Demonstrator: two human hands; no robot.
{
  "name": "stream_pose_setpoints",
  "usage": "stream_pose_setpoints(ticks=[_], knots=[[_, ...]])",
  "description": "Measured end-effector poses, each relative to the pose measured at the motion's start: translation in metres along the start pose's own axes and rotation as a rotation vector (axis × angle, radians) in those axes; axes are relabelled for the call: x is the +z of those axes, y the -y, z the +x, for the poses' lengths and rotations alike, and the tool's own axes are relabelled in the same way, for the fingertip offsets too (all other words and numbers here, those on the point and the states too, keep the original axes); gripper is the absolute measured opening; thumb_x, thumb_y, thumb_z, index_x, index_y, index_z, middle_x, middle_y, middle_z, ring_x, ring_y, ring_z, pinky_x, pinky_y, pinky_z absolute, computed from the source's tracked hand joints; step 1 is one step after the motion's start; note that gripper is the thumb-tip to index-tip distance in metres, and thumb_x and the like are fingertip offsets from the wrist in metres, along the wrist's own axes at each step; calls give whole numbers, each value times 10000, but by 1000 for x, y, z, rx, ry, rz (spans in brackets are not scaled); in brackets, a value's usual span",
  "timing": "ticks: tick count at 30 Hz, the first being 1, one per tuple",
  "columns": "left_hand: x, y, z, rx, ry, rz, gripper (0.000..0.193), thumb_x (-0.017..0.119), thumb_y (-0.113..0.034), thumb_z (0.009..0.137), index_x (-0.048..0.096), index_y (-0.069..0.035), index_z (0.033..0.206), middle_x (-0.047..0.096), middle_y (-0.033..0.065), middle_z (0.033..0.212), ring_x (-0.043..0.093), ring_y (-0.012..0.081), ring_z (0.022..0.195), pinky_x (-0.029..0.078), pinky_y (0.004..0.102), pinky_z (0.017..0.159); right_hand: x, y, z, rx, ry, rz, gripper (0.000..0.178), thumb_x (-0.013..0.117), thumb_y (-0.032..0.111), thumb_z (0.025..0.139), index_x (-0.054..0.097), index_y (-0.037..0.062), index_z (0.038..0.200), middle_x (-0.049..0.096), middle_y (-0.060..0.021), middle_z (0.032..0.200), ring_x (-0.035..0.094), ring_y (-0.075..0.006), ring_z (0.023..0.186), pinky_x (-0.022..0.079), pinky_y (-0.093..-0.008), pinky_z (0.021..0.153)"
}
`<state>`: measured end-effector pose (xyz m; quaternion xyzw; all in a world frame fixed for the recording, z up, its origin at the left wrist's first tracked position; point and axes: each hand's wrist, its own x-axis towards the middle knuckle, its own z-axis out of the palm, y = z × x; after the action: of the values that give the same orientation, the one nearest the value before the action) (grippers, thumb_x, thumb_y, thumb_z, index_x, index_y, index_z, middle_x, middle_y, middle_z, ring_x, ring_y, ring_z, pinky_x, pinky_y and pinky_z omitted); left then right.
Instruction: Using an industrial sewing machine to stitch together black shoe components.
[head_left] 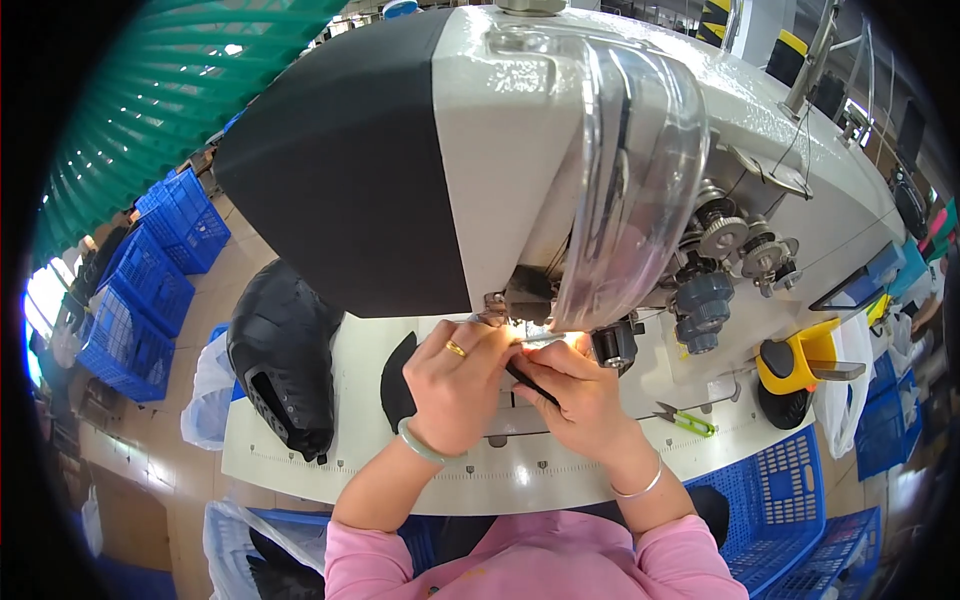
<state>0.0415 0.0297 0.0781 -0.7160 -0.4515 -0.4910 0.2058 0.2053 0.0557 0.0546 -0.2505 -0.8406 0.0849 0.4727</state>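
Observation:
Both my hands are close together under the head of a large white-and-black sewing machine [510,180], in the lit needle area. My right hand [580,400] pinches a small black piece of material [532,380] between thumb and fingers. Beside it, my left hand [455,385] has its fingers bent and pressed together at the same spot; what lies under its fingertips is hidden. A slim silvery part [540,338] shows by my fingertips; I cannot tell what it is. On the table left of my left hand lies a curved black cut piece [398,385].
Black shoe uppers [290,360] with eyelets rest at the table's left. Green-handled thread snips [690,421] and a yellow holder [800,360] are on the right. Blue crates [765,500] surround the table [500,480]. A green corrugated sheet [170,110] hangs upper left.

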Motion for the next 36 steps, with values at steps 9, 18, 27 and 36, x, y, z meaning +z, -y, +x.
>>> stream_pose_setpoints(ticks=[9,18,27,36], knots=[[-21,6,-9,180,247,60,273,650,-117,675,695,-93,943,632,16,986,574,220,995,450,485,799,-15,0,-13,-4,109,-149,183,788,150,662,658,114,787,587,-52,914,568,-293,839,401,-391,628],[-25,5,0,197,267,46,288,642,-90,686,684,-74,971,617,17,954,595,199,921,463,390,772,-11,-2,-19,-41,54,-271,192,785,138,624,630,139,737,584,-30,745,580,-310,837,396,-395,672],[-28,10,4,218,297,41,270,636,-77,706,661,-57,974,608,53,1001,599,211,861,502,366,773,-5,-1,-18,-2,36,-200,208,786,107,595,644,112,745,577,-30,657,587,-288,809,422,-414,776],[-28,12,11,254,300,-36,311,632,-65,693,645,-20,1000,600,93,1002,605,244,888,524,369,763,-5,2,-14,-20,25,-207,303,772,75,594,688,74,885,633,-40,734,601,-287,871,402,-458,926]])
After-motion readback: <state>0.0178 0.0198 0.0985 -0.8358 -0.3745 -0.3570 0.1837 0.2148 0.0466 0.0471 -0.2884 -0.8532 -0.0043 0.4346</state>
